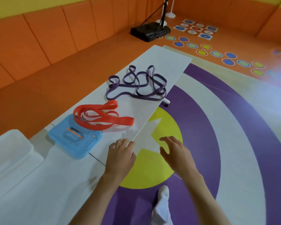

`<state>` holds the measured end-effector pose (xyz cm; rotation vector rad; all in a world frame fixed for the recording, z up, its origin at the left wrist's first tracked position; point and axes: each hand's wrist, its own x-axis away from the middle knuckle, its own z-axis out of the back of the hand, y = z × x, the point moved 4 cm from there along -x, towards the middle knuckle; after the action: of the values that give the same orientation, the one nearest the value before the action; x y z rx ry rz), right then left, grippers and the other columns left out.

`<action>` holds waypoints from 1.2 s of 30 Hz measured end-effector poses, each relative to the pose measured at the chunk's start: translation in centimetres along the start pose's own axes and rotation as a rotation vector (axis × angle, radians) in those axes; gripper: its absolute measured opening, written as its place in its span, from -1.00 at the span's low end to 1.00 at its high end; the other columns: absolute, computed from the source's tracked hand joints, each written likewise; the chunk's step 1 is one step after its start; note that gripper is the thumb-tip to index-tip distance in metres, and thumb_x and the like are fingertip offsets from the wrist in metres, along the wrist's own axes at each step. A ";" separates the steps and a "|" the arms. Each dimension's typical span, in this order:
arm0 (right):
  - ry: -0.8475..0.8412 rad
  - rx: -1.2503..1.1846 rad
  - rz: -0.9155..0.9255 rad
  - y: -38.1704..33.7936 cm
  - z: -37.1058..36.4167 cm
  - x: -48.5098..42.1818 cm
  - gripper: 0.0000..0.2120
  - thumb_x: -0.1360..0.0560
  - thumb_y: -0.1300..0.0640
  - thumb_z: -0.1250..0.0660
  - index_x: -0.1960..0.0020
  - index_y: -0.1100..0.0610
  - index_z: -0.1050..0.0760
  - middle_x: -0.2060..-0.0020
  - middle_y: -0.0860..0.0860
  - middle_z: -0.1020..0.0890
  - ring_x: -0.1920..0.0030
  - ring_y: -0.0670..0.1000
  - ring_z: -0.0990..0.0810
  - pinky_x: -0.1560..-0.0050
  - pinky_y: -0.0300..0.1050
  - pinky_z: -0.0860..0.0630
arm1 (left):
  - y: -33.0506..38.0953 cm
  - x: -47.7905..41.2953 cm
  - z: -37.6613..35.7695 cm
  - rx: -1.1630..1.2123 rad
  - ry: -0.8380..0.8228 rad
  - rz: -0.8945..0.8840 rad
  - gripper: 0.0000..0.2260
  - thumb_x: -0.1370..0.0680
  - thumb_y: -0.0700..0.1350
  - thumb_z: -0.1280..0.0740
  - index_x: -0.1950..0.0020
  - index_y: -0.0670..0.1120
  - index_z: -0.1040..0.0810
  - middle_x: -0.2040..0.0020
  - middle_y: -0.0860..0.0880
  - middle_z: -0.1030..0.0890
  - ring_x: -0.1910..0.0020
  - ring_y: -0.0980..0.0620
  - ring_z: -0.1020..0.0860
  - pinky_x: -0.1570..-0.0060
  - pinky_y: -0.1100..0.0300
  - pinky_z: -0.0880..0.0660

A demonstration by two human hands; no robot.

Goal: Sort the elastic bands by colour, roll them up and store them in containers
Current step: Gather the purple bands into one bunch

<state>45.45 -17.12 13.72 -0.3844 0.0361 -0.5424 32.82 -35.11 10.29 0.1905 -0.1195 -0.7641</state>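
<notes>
head view: both hands empty, fingers loose & spread. left hand [120, 153] at near edge of the long white table [165, 60], right hand [175, 153] just off it, over the floor. flat red elastic bands [102, 118] lie apart, ahead-left of left hand, partly on a light blue plastic container [75, 143]; tangled purple elastic bands [136, 84] farther up.

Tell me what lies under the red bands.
The red bands' left loops rest on a blue lid; the rest lies on the white table. What the lid covers cannot be seen.
</notes>
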 end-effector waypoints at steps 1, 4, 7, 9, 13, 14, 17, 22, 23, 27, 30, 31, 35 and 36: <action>-0.001 -0.006 0.009 1.3 0.4 -1.9 -0.65 -0.66 -0.05 -0.32 -0.43 -0.08 -0.49 -0.35 -0.13 -0.56 -0.27 0.03 -0.59 0.02 -0.08 -0.48 | 1.0 -2.1 -0.1 -0.011 -0.001 0.001 -0.62 -0.66 0.02 -0.22 -0.49 0.09 -0.47 -0.43 0.09 -0.50 -0.45 0.00 -0.42 -0.40 0.05 -0.33; -0.024 -0.020 0.042 5.2 1.8 -7.5 -0.65 -0.67 -0.04 -0.32 -0.44 -0.06 -0.50 -0.36 -0.13 -0.56 -0.27 0.01 -0.58 0.05 -0.13 -0.43 | 3.9 -7.8 -0.3 -0.036 -0.007 0.030 -0.61 -0.66 0.03 -0.19 -0.49 0.11 -0.45 -0.44 0.10 -0.48 -0.46 0.00 -0.40 -0.40 0.06 -0.31; -0.045 -0.028 0.075 8.7 3.5 -12.5 -0.66 -0.66 -0.03 -0.32 -0.42 -0.07 -0.50 -0.35 -0.14 -0.57 -0.26 -0.01 -0.59 0.06 -0.17 -0.40 | 6.6 -12.2 0.2 -0.024 -0.023 0.087 -0.64 -0.63 -0.01 -0.27 -0.43 0.05 -0.54 -0.38 0.05 -0.55 -0.43 -0.05 -0.46 -0.38 0.01 -0.37; -0.039 -0.035 0.093 10.5 4.5 -16.3 -0.67 -0.66 -0.03 -0.32 -0.41 -0.07 -0.51 -0.33 -0.14 -0.57 -0.23 -0.01 -0.60 0.09 -0.17 -0.37 | 7.6 -15.4 0.6 -0.003 0.014 0.108 -0.69 -0.58 -0.08 -0.39 -0.32 -0.03 -0.64 -0.26 -0.03 -0.63 -0.33 -0.13 -0.56 -0.28 -0.07 -0.47; -0.071 -0.043 0.128 12.9 5.8 -23.2 -0.67 -0.66 -0.01 -0.31 -0.41 -0.06 -0.51 -0.33 -0.11 -0.57 -0.24 0.03 -0.59 0.08 -0.13 -0.38 | 8.6 -21.5 0.5 -0.024 -0.011 0.151 -0.65 -0.63 -0.06 -0.31 -0.41 -0.01 -0.57 -0.34 0.00 -0.60 -0.40 -0.10 -0.50 -0.34 -0.03 -0.42; -0.086 -0.042 0.145 13.3 5.8 -24.6 -0.67 -0.66 0.00 -0.31 -0.41 -0.05 -0.51 -0.34 -0.11 -0.57 -0.26 0.04 -0.58 0.07 -0.13 -0.40 | 8.7 -22.9 0.2 -0.045 -0.015 0.164 -0.64 -0.65 -0.02 -0.26 -0.46 0.03 -0.52 -0.39 0.04 -0.56 -0.44 -0.06 -0.46 -0.37 -0.01 -0.38; -0.131 -0.024 0.173 14.0 5.7 -29.5 -0.67 -0.67 0.00 -0.30 -0.43 -0.05 -0.50 -0.36 -0.10 -0.55 -0.31 0.05 -0.56 0.01 -0.10 -0.44 | 8.4 -27.0 -0.8 -0.055 -0.036 0.220 -0.61 -0.68 0.03 -0.19 -0.51 0.10 -0.44 -0.45 0.10 -0.48 -0.49 0.00 -0.39 -0.43 0.04 -0.31; -0.192 0.033 0.240 14.1 4.9 -38.3 -0.67 -0.67 0.02 -0.30 -0.42 -0.02 -0.50 -0.35 -0.09 -0.55 -0.28 0.06 -0.56 0.04 -0.12 -0.40 | 6.3 -34.1 -2.9 0.014 -0.022 0.305 -0.62 -0.60 -0.01 -0.32 -0.42 0.03 -0.55 -0.38 0.03 -0.56 -0.42 -0.07 -0.47 -0.38 -0.04 -0.40; -0.203 0.044 0.246 14.1 4.7 -40.2 -0.67 -0.66 0.03 -0.31 -0.41 -0.01 -0.50 -0.34 -0.09 -0.56 -0.27 0.07 -0.57 0.06 -0.14 -0.38 | 6.0 -35.8 -3.0 0.049 0.035 0.286 -0.65 -0.55 -0.04 -0.35 -0.34 0.00 -0.61 -0.31 0.00 -0.61 -0.35 -0.10 -0.54 -0.31 -0.07 -0.47; -0.272 0.090 0.258 13.9 4.5 -48.6 -0.70 -0.65 0.05 -0.32 -0.37 0.00 -0.53 -0.26 -0.04 -0.59 -0.25 0.12 -0.59 0.02 -0.06 -0.47 | 4.2 -41.9 -2.6 0.139 0.235 0.244 -0.58 -0.50 0.06 -0.17 -0.14 -0.08 -0.71 -0.12 -0.03 -0.70 -0.15 -0.13 -0.64 -0.11 -0.10 -0.61; -0.296 0.108 0.244 14.0 5.1 -54.3 -0.68 -0.66 0.04 -0.30 -0.40 0.00 -0.52 -0.29 -0.04 -0.58 -0.27 0.11 -0.58 -0.08 0.03 -0.55 | 2.3 -45.9 -3.7 0.166 0.148 0.352 -0.69 -0.61 -0.03 -0.25 -0.28 -0.03 -0.66 -0.26 -0.01 -0.66 -0.30 -0.10 -0.59 -0.25 -0.08 -0.53; -0.305 0.122 0.249 14.0 5.1 -56.0 -0.68 -0.66 0.04 -0.31 -0.40 0.01 -0.51 -0.29 -0.03 -0.57 -0.27 0.11 -0.58 -0.10 0.06 -0.58 | 1.7 -47.1 -4.1 0.163 0.115 0.378 -0.70 -0.64 -0.07 -0.28 -0.35 0.00 -0.62 -0.34 0.00 -0.62 -0.36 -0.08 -0.55 -0.31 -0.05 -0.49; -0.337 0.198 0.311 13.5 4.5 -62.1 -0.72 -0.64 0.07 -0.31 -0.34 0.05 -0.53 -0.28 0.03 -0.58 -0.25 0.15 -0.58 -0.09 0.05 -0.60 | 0.3 -50.7 -4.5 0.123 0.033 0.431 -0.61 -0.70 -0.02 -0.23 -0.55 0.07 -0.44 -0.52 0.04 -0.47 -0.50 -0.02 -0.42 -0.42 0.04 -0.41; -0.340 0.217 0.329 13.3 4.2 -63.6 -0.71 -0.65 0.08 -0.30 -0.35 0.04 -0.53 -0.32 0.04 -0.58 -0.27 0.15 -0.57 -0.11 0.05 -0.59 | -0.1 -51.6 -4.7 0.127 0.011 0.451 -0.58 -0.70 -0.02 -0.24 -0.58 0.08 -0.40 -0.55 0.02 -0.43 -0.51 -0.03 -0.40 -0.42 0.03 -0.42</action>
<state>-1.95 27.26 8.52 -0.2475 -0.2809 -0.1485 -3.36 1.38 3.76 0.2766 -0.1926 -0.3061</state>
